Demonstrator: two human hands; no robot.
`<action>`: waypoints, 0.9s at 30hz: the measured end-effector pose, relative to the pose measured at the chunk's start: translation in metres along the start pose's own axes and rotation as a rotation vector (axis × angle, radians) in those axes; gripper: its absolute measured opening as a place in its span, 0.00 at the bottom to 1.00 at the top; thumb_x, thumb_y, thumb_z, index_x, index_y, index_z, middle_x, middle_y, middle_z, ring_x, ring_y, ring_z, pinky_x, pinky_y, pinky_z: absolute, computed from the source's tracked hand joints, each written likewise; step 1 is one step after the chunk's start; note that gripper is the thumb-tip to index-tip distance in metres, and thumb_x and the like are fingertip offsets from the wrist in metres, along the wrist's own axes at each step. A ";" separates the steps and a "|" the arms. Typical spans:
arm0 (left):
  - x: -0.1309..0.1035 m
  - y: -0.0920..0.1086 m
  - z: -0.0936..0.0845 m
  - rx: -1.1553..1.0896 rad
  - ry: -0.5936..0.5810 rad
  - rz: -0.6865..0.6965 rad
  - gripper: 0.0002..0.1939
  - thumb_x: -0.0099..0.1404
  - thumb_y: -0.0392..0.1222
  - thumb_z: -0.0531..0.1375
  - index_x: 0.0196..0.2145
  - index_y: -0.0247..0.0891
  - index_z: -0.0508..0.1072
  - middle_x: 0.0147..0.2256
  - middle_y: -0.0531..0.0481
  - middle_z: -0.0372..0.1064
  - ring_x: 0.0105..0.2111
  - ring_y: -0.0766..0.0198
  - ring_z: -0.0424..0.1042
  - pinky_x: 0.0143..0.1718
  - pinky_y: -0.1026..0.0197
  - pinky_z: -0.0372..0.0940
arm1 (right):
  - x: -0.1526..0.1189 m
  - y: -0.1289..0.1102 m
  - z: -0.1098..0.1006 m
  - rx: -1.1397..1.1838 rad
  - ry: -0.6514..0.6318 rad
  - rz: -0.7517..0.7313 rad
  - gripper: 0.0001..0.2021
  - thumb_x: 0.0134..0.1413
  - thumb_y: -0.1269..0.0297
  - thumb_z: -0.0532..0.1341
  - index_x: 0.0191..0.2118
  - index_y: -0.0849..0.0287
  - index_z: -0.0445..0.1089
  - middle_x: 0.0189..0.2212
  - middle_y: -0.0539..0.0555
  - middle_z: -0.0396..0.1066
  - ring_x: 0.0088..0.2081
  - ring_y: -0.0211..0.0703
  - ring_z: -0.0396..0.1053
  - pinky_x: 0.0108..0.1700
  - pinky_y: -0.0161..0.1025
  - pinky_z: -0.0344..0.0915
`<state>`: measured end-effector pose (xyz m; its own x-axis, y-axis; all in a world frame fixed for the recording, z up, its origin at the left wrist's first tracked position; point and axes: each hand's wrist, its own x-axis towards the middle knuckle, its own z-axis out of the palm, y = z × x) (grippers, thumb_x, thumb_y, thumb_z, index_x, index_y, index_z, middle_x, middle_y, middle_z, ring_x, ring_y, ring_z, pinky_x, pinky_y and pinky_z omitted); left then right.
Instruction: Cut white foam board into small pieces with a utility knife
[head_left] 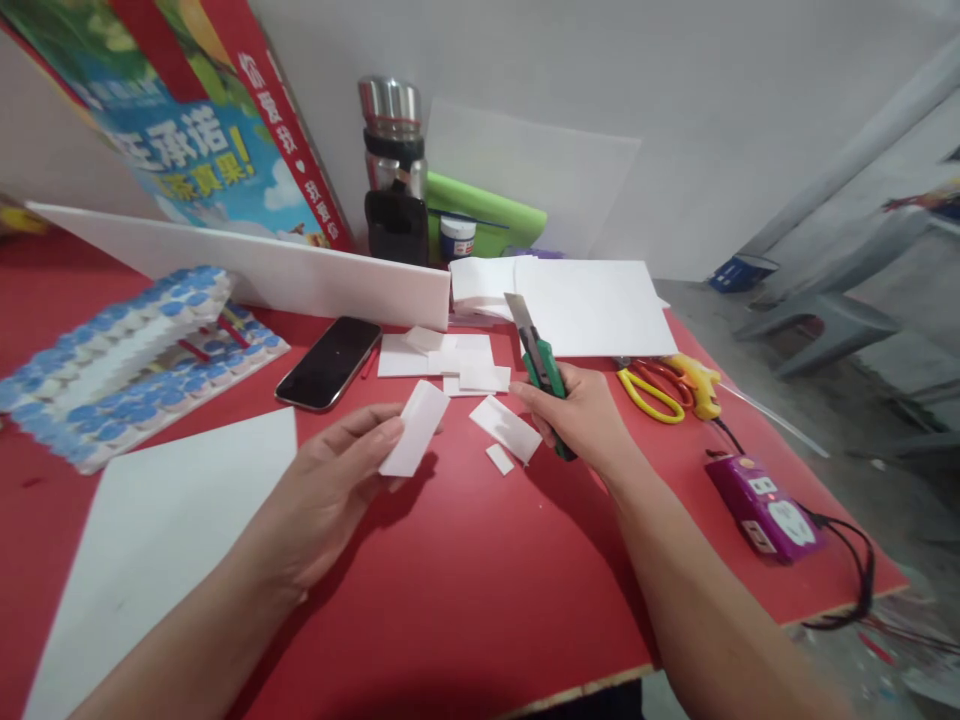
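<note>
Left hand (337, 480) nearly closed, thumb and fingers pinching a small white rectangle (415, 430), held tilted above the red table (420, 620), left of the cut pieces. Right hand (585, 410) wrapped round a green cutter (551, 385), blade (517, 308) out and pointing up toward the table's far edge (not touching the white rectangle). Between the hands, on the tabletop: a loose white strip (506, 428) and, just nearer the near edge, a tiny white chip (499, 459). Farther back, a loose overlapping group of white pieces (484, 380); black phone (330, 362) to their left. White sheets (600, 310) lie by the far right corner. Along the right edge, far to near: yellow-handled scissors (651, 398), yellow glue gun (697, 388) (its tip is hard to make out), then a purple box (763, 508) with cables, toward the near right corner. Left side: blue-and-white model (150, 350), with a big white board (180, 540) lying flat nearer the near edge. White panel (300, 275) stands upright toward the far edge, steel bottle (394, 150) behind it.
</note>
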<state>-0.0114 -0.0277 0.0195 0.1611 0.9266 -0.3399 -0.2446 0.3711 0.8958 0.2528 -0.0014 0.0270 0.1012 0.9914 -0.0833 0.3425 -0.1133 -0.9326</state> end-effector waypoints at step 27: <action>0.046 0.019 -0.007 0.671 0.276 0.558 0.21 0.63 0.56 0.70 0.48 0.41 0.82 0.42 0.45 0.83 0.40 0.54 0.81 0.43 0.56 0.76 | -0.043 -0.015 -0.027 -0.777 -0.535 -0.087 0.09 0.61 0.60 0.63 0.31 0.56 0.71 0.27 0.51 0.72 0.27 0.39 0.65 0.28 0.37 0.54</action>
<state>-0.0155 0.0220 0.0187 -0.0694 0.9746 0.2130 0.4023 -0.1680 0.9000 0.2681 -0.0436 0.0539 -0.3293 0.8754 -0.3539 0.8743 0.1412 -0.4644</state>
